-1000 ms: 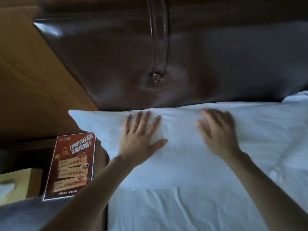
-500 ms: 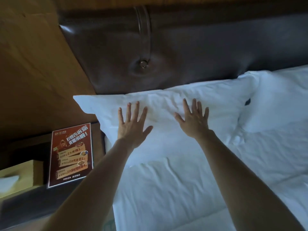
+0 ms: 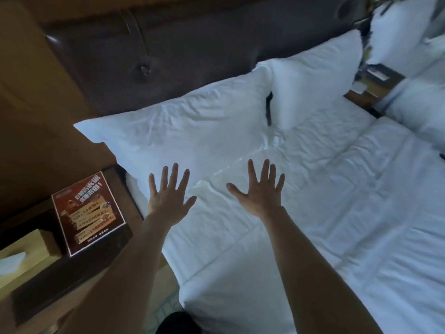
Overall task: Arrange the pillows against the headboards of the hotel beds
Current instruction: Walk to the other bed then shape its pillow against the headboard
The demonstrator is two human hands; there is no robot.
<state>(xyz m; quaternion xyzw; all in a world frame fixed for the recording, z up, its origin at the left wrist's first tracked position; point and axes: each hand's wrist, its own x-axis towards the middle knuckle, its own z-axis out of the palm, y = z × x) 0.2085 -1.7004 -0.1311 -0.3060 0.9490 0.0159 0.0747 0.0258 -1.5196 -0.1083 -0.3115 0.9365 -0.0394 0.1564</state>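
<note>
Both my left hand (image 3: 168, 201) and right hand (image 3: 261, 196) splayed, empty; near pillow (image 3: 183, 136) at 12 o'clock against headboard (image 3: 204, 56), its corner overhanging at 9 o'clock — may slump toward nightstand (image 3: 48, 280).

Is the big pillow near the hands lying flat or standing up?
Lying flat. The near pillow rests on the bed with its far edge against the headboard, its wrinkled broad face turned upward.

A red-brown printed advertising card (image 3: 88, 213) is seen lying flat on a dark wooden nightstand (image 3: 60, 273), beside a yellowish tissue box (image 3: 21, 259). Tan wooden wall panelling (image 3: 31, 116) is seen behind them.
</note>
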